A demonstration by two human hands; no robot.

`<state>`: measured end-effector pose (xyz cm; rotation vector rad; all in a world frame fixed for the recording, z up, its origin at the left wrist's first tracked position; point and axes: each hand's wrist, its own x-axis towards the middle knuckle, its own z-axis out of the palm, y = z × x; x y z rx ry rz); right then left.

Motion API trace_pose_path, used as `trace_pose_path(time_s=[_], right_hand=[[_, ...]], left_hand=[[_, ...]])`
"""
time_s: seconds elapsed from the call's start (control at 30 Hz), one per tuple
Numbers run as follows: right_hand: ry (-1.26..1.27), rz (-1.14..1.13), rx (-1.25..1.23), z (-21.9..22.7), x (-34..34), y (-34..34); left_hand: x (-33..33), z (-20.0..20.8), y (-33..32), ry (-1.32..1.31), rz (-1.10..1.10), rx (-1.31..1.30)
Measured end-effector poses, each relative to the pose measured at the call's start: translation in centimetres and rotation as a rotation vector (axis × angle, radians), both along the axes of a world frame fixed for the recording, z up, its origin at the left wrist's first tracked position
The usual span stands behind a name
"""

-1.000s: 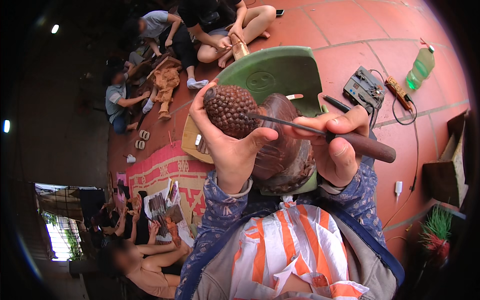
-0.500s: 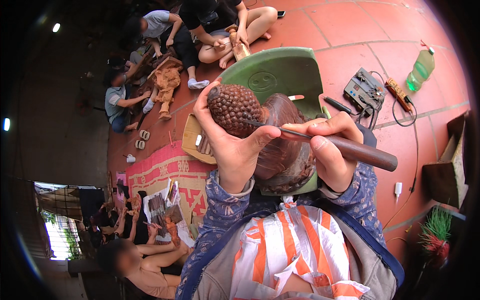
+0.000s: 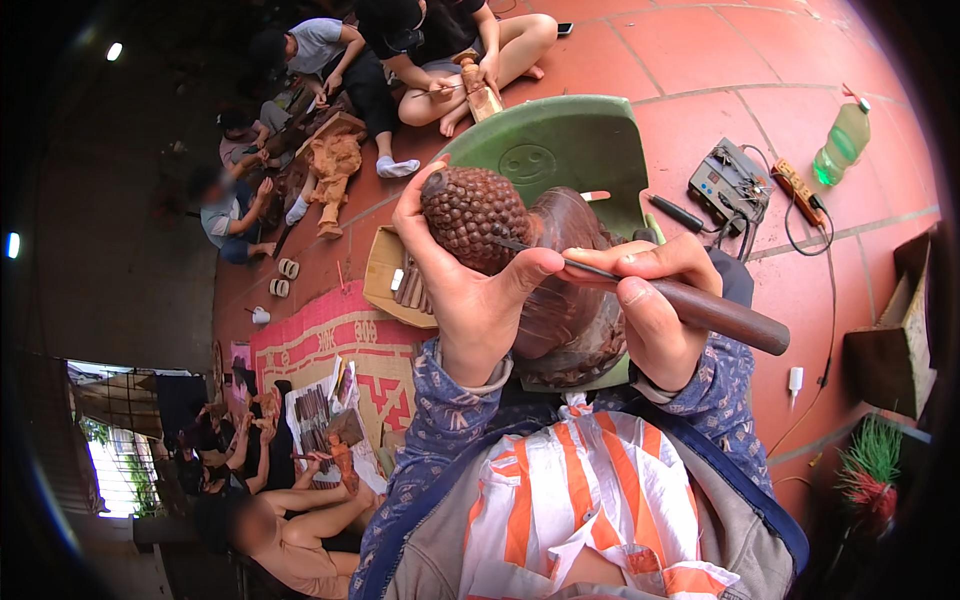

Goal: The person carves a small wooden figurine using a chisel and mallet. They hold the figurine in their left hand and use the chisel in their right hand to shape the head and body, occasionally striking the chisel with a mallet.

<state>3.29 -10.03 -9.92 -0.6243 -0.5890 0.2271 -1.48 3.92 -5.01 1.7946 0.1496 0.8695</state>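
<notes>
A dark brown carved wooden statue point(image 3: 570, 320) leans in front of me, its rounded head covered in small knobs. My left hand point(image 3: 465, 315) is wrapped round that head, thumb stretched toward the right. In my right hand point(image 3: 665, 310) is a carving chisel point(image 3: 735, 318) with a thick dark wooden handle. Its thin metal blade passes by my left thumb, and the tip touches the lower edge of the knobs. Behind the statue stands a green plastic chair point(image 3: 590, 130), partly covered by it.
A cardboard tray point(image 3: 385, 300) of tools lies left of the statue, on a red patterned mat point(image 3: 310, 335). To the right are a grey control box point(image 3: 730, 185), a power strip point(image 3: 795, 185) with cables and a green bottle point(image 3: 842, 145). Several people carve wood at left and behind.
The statue's head and my left hand have shifted slightly right. The chisel's handle end has dipped a little toward me, with the tip still at the knobs.
</notes>
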Motion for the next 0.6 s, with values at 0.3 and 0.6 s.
trace_pose_path(time_s=[0.3,0.6], right_hand=[[-0.103,-0.114,0.022,-0.31,-0.38,-0.09],[-0.286,-0.222,-0.057,-0.45,-0.29,-0.13]], left_hand=[[0.23,-0.01,-0.13,-0.047,-0.033,-0.048],[0.10,-0.12,0.18,-0.034,-0.031,-0.026]])
